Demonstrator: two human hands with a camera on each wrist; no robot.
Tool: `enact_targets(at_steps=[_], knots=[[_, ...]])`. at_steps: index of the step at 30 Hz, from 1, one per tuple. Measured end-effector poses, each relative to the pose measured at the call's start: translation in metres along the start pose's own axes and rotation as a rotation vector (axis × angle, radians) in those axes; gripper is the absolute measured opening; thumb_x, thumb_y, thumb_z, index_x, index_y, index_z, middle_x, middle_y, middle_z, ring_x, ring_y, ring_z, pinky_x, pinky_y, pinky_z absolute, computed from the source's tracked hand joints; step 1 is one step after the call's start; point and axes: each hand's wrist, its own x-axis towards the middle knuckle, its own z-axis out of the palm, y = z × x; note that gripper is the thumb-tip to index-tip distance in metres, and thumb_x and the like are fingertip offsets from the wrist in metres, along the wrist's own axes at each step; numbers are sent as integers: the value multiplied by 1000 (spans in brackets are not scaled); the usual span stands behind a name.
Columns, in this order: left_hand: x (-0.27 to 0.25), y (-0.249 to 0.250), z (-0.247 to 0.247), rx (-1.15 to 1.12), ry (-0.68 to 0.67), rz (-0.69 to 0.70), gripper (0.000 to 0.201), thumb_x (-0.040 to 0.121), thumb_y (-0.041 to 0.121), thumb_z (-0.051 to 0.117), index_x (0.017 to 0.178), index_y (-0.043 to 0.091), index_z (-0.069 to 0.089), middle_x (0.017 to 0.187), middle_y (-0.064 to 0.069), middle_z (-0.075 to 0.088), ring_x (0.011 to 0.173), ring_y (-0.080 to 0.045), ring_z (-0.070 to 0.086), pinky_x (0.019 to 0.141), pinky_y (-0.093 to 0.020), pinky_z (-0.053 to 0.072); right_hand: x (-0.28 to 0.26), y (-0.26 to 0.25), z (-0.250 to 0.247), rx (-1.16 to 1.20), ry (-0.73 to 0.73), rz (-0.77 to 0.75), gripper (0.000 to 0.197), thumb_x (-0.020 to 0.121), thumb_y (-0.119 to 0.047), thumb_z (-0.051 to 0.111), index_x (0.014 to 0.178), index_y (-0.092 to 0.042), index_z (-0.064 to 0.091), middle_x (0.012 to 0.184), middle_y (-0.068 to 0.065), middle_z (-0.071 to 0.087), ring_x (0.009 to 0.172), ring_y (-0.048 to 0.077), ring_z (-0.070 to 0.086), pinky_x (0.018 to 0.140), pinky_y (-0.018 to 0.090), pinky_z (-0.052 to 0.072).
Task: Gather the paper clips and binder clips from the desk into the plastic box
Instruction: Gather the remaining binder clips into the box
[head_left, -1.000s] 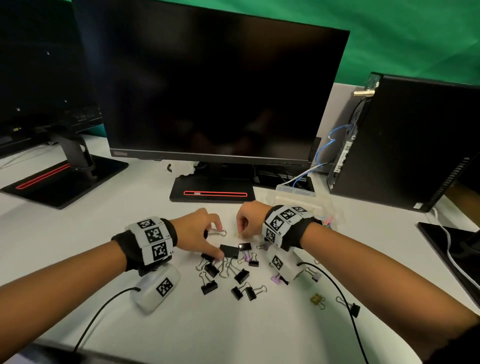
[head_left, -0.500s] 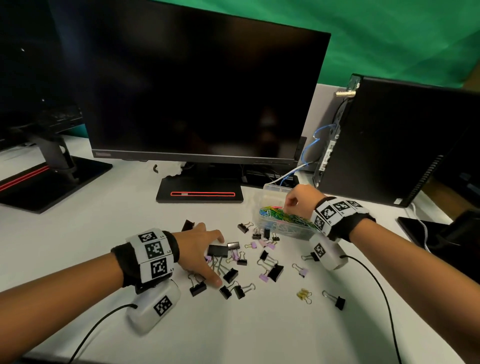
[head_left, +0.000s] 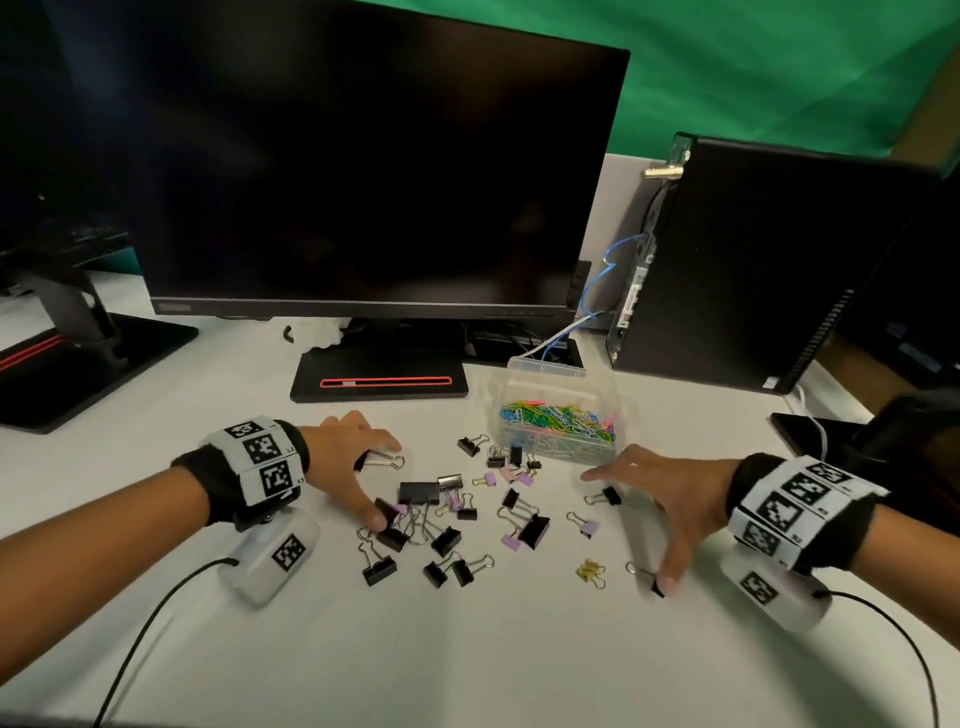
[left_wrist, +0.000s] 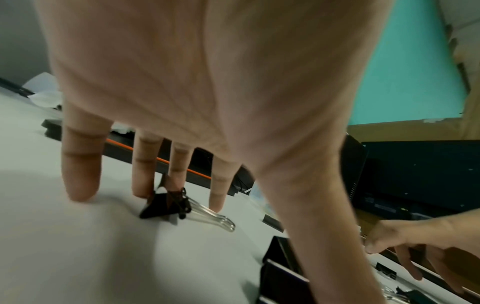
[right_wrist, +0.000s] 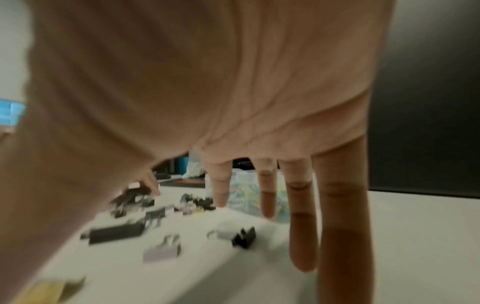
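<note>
Dim, soft shadows; wrist views motion-blurred, head view edge-warped

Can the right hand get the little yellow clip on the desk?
Probably yes. The small yellow binder clip lies alone on the white desk, just beside the open right hand, with nothing on top of it or between them.

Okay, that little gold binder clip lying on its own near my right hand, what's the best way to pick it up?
Pinch the gold clip by its body from above, thumb and finger on its two flat sides. It lies alone on the desk, with its wire loops toward your right hand, so that open hand is probably the one to use.
</note>
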Motion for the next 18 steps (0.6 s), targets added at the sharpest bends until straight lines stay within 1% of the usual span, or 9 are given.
enact_targets(at_steps=[2, 4, 5, 6, 8, 10, 13, 16, 18], knots=[[-2, 1, -1, 2, -52, 22, 123, 30, 79, 71, 139, 46, 23, 137, 7, 24, 129, -18, 31, 111, -41, 33, 0, 5, 12, 2, -45, -6, 128, 44, -50, 88, 140, -51, 4, 134, -16, 15, 130, 11, 28, 113, 37, 30], [-2, -1, -1, 2, -104, 35, 135, 14, 84, 64, 137, 51, 21, 136, 10, 20, 127, -16, 34, 111, -38, 34, 1, 6, 21, 21, -37, -24, 130, 43, -45, 89, 141, -50, 4, 129, -16, 14, 127, 12, 33, 111, 34, 34], [-2, -1, 1, 0, -122, 39, 135, 13, 83, 66, 136, 53, 19, 135, 11, 18, 126, -15, 36, 111, -37, 35, 2, 5, 23, 40, -18, -32, 129, 44, -41, 90, 142, -46, 5, 129, -14, 15, 126, 12, 34, 110, 31, 35], [-2, -1, 3, 0, -132, 45, 133, 16, 80, 71, 135, 54, 18, 135, 12, 17, 125, -15, 36, 111, -37, 35, 3, 4, 25, 64, 8, -42, 128, 46, -38, 90, 144, -42, 8, 129, -11, 17, 125, 12, 34, 109, 29, 35], [-1, 3, 11, -2, -122, 64, 124, 33, 64, 84, 136, 53, 16, 133, 11, 15, 126, -17, 37, 111, -38, 36, 5, -2, 25, 106, 55, -63, 124, 49, -34, 90, 145, -36, 12, 130, -7, 22, 122, 11, 34, 106, 21, 34], [-1, 12, 18, -26, -96, 86, 117, 46, 50, 87, 139, 48, 15, 132, 8, 15, 127, -18, 37, 111, -38, 37, 9, -8, 25, 131, 91, -80, 120, 52, -32, 90, 146, -29, 14, 133, -4, 25, 118, 10, 36, 98, 14, 34], [1, 29, 25, -58, -60, 123, 113, 52, 50, 85, 141, 41, 17, 129, 4, 19, 126, -19, 39, 112, -37, 36, 16, -25, 22, 140, 128, -91, 116, 55, -34, 88, 147, -25, 18, 124, -5, 29, 114, 11, 36, 103, 19, 34], [4, 49, 31, -95, -10, 148, 108, 57, 52, 81, 144, 32, 20, 129, 1, 22, 123, -21, 43, 110, -34, 38, 25, -46, 19, 174, 131, -104, 114, 56, -35, 88, 146, -25, 20, 117, -4, 30, 106, 11, 39, 101, 21, 37], [7, 62, 33, -118, 4, 166, 105, 60, 52, 80, 144, 29, 21, 129, -1, 23, 122, -21, 44, 109, -35, 39, 33, -58, 17, 187, 129, -113, 113, 55, -36, 88, 145, -24, 21, 117, -3, 29, 111, 15, 40, 106, 27, 37]])
